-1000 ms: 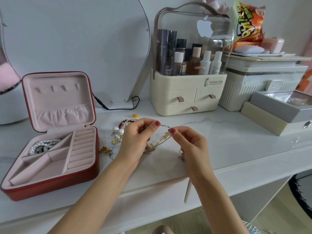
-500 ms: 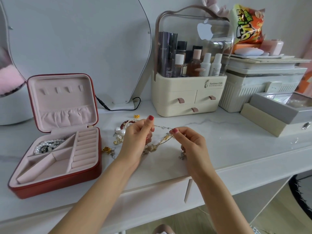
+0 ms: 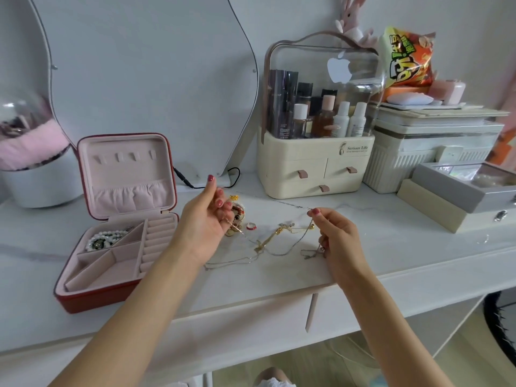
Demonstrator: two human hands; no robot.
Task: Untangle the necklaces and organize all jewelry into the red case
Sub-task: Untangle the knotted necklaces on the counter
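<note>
The red case (image 3: 92, 298) stands open on the left of the white table, pink inside, with a pearl necklace (image 3: 104, 239) in its back-left compartment. My left hand (image 3: 203, 227) is raised beside the case and pinches one end of a thin chain (image 3: 287, 204). My right hand (image 3: 337, 241) pinches the other end, so the chain stretches between them above the table. Below lie tangled gold necklaces (image 3: 275, 241). A red ring (image 3: 250, 226) and a beaded bracelet (image 3: 238, 212) sit just right of my left hand.
A cream cosmetics organiser (image 3: 315, 169) with bottles stands behind the jewelry. A ribbed white box (image 3: 413, 160) and a grey box (image 3: 463, 191) fill the right side. A mirror (image 3: 145, 79) leans on the wall, its black cable (image 3: 190, 181) trailing on the table.
My hands have moved apart, the left one up and leftward, the right one rightward. The thin chain is drawn out between them and the gold tangle now lies spread on the table.
</note>
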